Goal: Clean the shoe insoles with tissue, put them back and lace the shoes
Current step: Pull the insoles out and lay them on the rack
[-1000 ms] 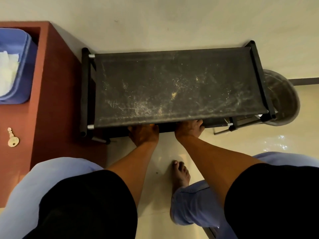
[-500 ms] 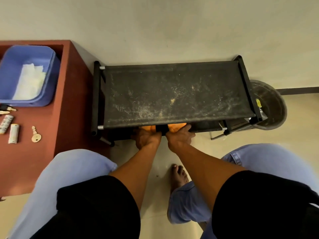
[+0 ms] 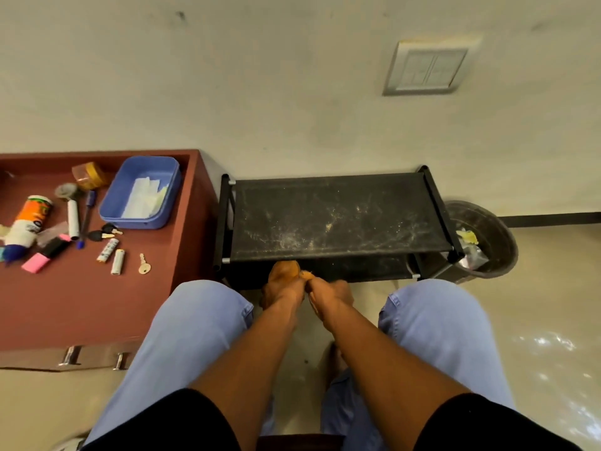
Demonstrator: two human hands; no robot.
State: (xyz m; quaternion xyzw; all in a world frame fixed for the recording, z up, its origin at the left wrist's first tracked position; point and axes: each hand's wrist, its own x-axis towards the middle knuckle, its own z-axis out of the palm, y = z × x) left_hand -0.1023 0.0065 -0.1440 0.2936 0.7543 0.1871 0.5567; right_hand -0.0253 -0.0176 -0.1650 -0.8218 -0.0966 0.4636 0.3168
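An orange-brown shoe (image 3: 285,270) shows at the front edge of the dusty black shoe rack (image 3: 338,219), just below its top shelf. My left hand (image 3: 279,292) grips this shoe from below. My right hand (image 3: 328,296) sits right beside it, with its fingers curled on a second orange piece (image 3: 306,274) that is mostly hidden. White tissue (image 3: 143,196) lies in a blue plastic tub (image 3: 112,209) on the red-brown cabinet (image 3: 97,297) to the left. No insoles or laces can be made out.
Pens, keys, lighters, a bottle and pink erasers are scattered on the cabinet top. A dark waste bin (image 3: 494,236) with rubbish stands right of the rack. My knees in blue trousers flank my arms. The wall is close behind.
My hands have drawn back from under the rack's top shelf toward me, bringing the orange shoes out into sight. My head has lifted, so more of the wall and cabinet shows.
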